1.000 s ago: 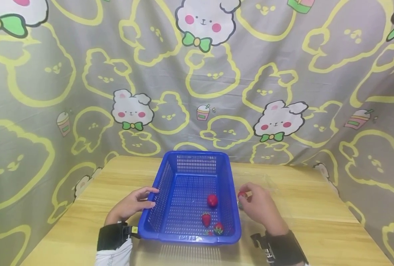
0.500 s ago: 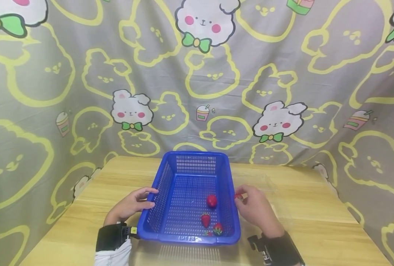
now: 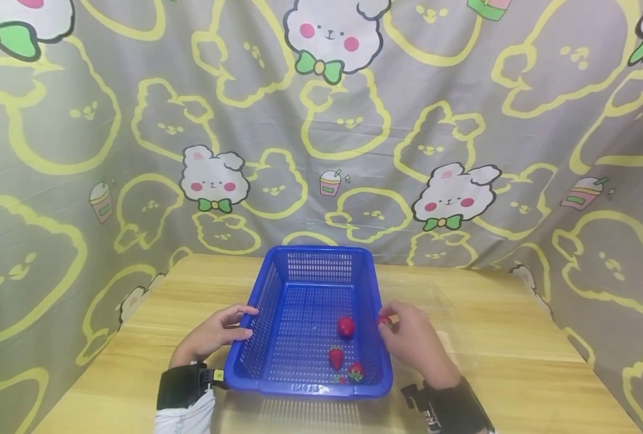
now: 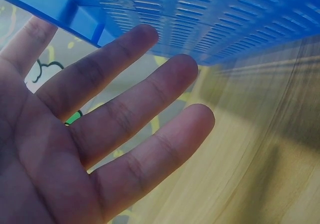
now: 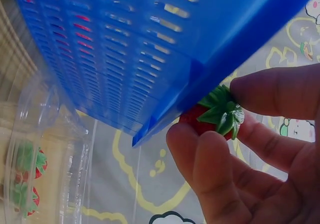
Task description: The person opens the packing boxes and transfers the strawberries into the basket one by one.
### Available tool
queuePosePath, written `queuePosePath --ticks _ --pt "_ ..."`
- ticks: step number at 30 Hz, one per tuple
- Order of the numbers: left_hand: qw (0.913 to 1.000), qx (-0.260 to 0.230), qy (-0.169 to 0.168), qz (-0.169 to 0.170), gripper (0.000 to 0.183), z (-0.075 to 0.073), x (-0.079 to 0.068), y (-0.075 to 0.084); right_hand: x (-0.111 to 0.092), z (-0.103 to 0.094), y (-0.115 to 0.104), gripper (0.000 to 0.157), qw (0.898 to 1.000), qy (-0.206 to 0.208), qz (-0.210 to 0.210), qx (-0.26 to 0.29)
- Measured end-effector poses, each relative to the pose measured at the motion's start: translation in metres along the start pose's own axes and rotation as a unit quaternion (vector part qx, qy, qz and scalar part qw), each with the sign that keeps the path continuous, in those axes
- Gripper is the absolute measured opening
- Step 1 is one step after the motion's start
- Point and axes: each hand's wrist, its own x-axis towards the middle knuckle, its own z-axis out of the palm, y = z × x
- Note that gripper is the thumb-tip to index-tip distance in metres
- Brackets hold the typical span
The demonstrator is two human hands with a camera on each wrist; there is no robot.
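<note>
A blue perforated plastic basket [image 3: 314,390] stands on the table. Inside it, toward its right and near side, lie several strawberries, among them a round red one [image 3: 345,327] and one with its green leaves up [image 3: 356,371]. My left hand [image 3: 221,331] rests at the basket's left rim, index fingertip and thumb touching it, the other fingers spread straight below the rim. Just outside the right rim, my right hand [image 3: 414,337] pinches a strawberry [image 5: 215,115] by its sides, its green leaves showing in the right wrist view.
A clear plastic box [image 5: 75,169] stands to the right of the basket, with strawberries [image 5: 31,159] seen in it. The wooden table [image 3: 538,361] runs up to a patterned grey curtain [image 3: 365,163] at the back and sides.
My right hand has moved left with the strawberry, from beside the basket to its right rim. The left hand and the basket have stayed in place.
</note>
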Motion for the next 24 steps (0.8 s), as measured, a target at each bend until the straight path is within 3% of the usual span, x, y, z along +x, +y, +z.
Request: queuePosePath --ticks 10,24 --pt "1.0 0.002 0.0 0.001 0.047 0.0 -0.001 -0.001 -0.001 0.004 -0.002 0.012 1.0 -0.001 -0.011 0.0" --pt "1.0 0.004 -0.003 0.005 0.047 -0.001 0.0 -0.001 -0.001 0.011 -0.002 0.013 0.998 0.036 -0.057 -0.001"
